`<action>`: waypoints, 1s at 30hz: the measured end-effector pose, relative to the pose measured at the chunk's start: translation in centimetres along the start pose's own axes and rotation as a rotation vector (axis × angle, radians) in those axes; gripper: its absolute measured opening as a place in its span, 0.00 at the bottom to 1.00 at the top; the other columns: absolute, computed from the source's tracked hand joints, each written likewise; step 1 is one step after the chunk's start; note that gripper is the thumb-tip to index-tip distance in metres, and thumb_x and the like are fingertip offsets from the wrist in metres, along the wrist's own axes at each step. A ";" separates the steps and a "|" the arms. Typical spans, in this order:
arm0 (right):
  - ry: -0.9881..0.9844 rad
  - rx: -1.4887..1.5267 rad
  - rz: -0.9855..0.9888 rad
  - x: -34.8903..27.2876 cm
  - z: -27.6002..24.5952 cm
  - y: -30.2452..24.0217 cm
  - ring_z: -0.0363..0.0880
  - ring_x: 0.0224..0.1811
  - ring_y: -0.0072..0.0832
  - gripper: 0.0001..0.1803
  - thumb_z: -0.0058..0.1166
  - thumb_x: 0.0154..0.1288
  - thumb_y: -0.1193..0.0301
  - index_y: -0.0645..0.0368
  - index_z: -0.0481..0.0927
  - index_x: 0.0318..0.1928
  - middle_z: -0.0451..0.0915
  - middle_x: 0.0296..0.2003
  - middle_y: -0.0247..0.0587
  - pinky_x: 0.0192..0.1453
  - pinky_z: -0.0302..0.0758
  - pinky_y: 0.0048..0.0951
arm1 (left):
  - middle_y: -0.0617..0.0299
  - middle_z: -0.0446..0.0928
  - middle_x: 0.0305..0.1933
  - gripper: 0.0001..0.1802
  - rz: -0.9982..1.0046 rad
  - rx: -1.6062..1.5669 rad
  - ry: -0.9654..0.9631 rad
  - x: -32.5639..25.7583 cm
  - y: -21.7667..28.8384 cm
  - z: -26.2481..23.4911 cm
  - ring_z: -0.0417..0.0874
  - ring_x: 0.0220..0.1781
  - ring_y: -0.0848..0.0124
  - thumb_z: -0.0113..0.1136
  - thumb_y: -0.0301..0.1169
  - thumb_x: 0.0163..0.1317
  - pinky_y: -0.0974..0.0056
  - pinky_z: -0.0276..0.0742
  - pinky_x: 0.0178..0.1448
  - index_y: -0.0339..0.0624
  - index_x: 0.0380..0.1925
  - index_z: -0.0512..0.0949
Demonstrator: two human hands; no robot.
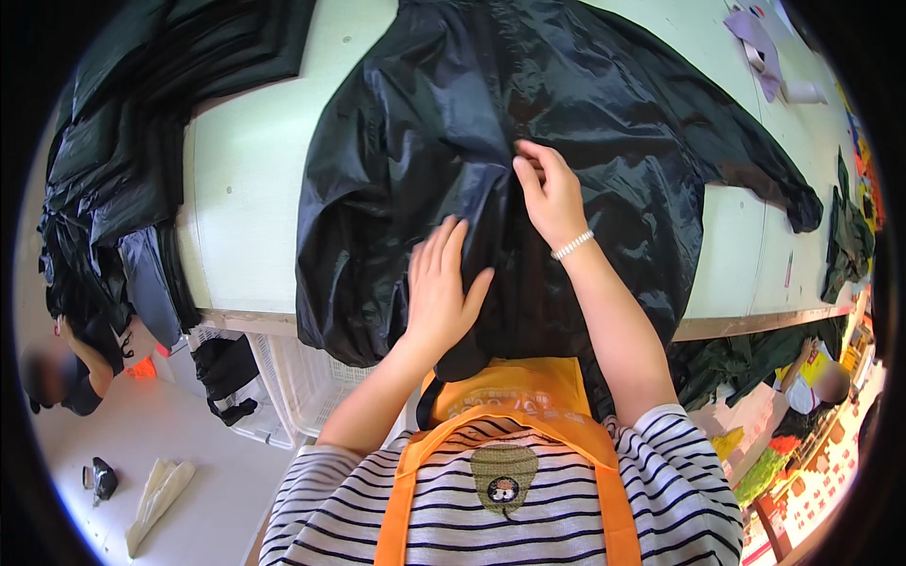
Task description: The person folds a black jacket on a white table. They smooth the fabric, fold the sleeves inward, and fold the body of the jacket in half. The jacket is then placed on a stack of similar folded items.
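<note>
Two hands on a black jacket (425, 141) spread across the pale tabletop (245, 179): left hand (439, 292) flat, fingers open; right hand (547, 193), at 1 o'clock, pinching its centre seam.

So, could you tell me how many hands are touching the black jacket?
2: the left hand lies flat on the black jacket near its hem; the right hand pinches its middle.

Both forearms come up from the lower edge. The left hand (442, 288) lies flat, fingers together, palm down. The right hand (549, 193) reaches beyond the left hand, fingertips curled and pinched, wrist bent.
</note>
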State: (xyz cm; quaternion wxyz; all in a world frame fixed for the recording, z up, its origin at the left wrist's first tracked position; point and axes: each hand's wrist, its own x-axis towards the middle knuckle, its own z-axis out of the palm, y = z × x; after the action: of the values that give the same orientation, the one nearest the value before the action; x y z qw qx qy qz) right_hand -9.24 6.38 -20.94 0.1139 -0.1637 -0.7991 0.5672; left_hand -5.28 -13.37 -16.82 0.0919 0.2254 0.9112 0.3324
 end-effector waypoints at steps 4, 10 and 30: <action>0.055 -0.839 -0.116 -7.9 -7.9 2.2 0.56 0.66 0.56 0.39 0.60 0.56 0.63 0.58 0.60 0.66 0.58 0.64 0.63 0.65 0.56 0.54 | 0.52 0.52 0.74 0.45 -0.174 0.435 -0.117 -6.3 -5.1 0.0 0.49 0.76 0.54 0.63 0.50 0.52 0.36 0.39 0.72 0.43 0.67 0.59; 0.134 -1.104 0.086 -13.3 -14.8 9.6 0.44 0.73 0.55 0.41 0.50 0.63 0.47 0.47 0.52 0.72 0.44 0.71 0.61 0.73 0.45 0.52 | 0.56 0.50 0.75 0.42 -0.087 0.532 -0.083 -4.0 -9.0 0.3 0.49 0.76 0.57 0.57 0.51 0.57 0.35 0.42 0.71 0.47 0.68 0.57; 0.011 -0.695 -0.023 -6.8 -4.8 1.5 0.72 0.46 0.42 0.23 0.67 0.48 0.67 0.61 0.74 0.44 0.74 0.41 0.46 0.49 0.72 0.38 | 0.50 0.80 0.24 0.30 -0.176 0.435 -0.181 9.4 1.7 7.2 0.83 0.29 0.53 0.61 0.57 0.52 0.55 0.78 0.33 0.35 0.21 0.82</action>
State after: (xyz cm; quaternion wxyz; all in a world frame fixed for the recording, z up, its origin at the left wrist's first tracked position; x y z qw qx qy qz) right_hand -0.97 8.36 -20.71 0.0620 -0.1866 -0.9456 0.2592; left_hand -10.70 -3.73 -21.41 0.1509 0.1887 0.9655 0.0976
